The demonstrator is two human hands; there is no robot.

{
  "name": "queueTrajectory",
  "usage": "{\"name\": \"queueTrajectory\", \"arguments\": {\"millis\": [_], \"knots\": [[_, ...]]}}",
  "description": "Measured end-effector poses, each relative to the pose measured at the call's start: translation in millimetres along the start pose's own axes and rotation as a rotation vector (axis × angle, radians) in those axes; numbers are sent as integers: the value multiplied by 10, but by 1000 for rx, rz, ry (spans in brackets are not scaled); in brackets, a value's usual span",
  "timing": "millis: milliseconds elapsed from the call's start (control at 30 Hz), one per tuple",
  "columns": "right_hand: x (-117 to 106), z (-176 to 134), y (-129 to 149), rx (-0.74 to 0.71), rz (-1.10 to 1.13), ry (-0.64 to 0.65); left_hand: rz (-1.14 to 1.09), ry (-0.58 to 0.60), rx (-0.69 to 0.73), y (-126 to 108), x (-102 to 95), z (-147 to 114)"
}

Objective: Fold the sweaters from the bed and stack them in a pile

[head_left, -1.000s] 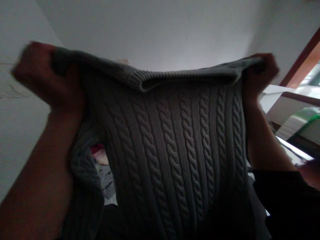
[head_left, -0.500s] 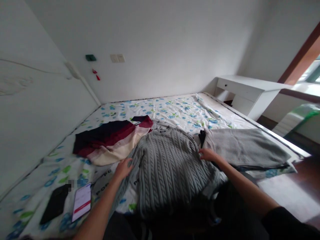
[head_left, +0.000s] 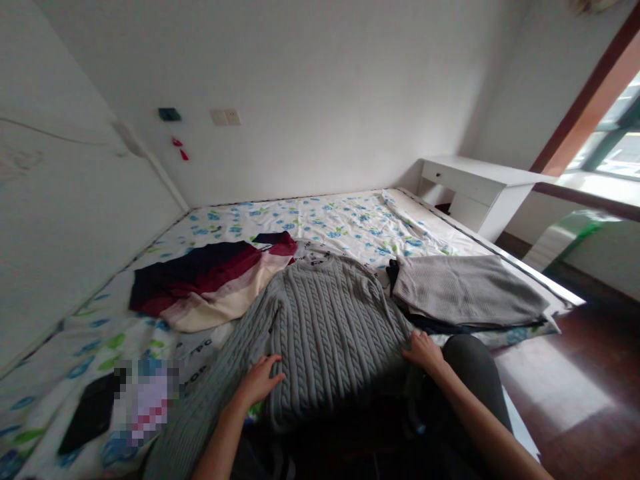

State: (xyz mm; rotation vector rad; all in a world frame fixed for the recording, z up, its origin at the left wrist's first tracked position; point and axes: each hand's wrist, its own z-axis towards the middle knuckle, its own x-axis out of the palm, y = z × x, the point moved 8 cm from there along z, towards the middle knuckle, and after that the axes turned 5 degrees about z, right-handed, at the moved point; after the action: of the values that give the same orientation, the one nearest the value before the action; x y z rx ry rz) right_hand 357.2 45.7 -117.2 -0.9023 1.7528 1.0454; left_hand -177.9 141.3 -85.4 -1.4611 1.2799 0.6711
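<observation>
A grey cable-knit sweater [head_left: 335, 333] lies front up before me, collar pointing away. My left hand [head_left: 261, 381] is at its lower left edge, thumb and fingers apart, with the left sleeve stretched out beneath and beside the forearm. On the opposite side, my right hand [head_left: 424, 350] has its fingers curled on the sweater's right edge, near the sleeve; the exact grip is partly hidden. The hem falls in dark shadow close to my body.
Left of the sweater lies a navy, maroon and cream knit top [head_left: 215, 283]. Folded grey ribbed clothing [head_left: 465, 287] rests on darker cloth at right. A black phone [head_left: 90, 413] and a blurred-out screen [head_left: 150, 407] are front left. A white desk [head_left: 480, 180] stands beyond the bed.
My right hand has come down and toward me along the sweater's right side. My left hand has moved right and nearer. The left sleeve now spreads out toward the lower left. The view has turned slightly right.
</observation>
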Motion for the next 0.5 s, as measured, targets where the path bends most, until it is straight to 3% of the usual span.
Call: {"name": "queueTrajectory", "arguments": {"millis": [133,267,400,500], "knots": [[-45,18,37,33,-22,87,-83,-7,-3,-7,-41,-16],[-317,38,-9,-39,111,-54,-186,-35,13,36,-70,-13],[-733,102,-264,-8,479,-232,-221,-32,1,68,-43,10],[-891,167,-435,10,858,-239,-218,-26,-15,75,-31,43]]}}
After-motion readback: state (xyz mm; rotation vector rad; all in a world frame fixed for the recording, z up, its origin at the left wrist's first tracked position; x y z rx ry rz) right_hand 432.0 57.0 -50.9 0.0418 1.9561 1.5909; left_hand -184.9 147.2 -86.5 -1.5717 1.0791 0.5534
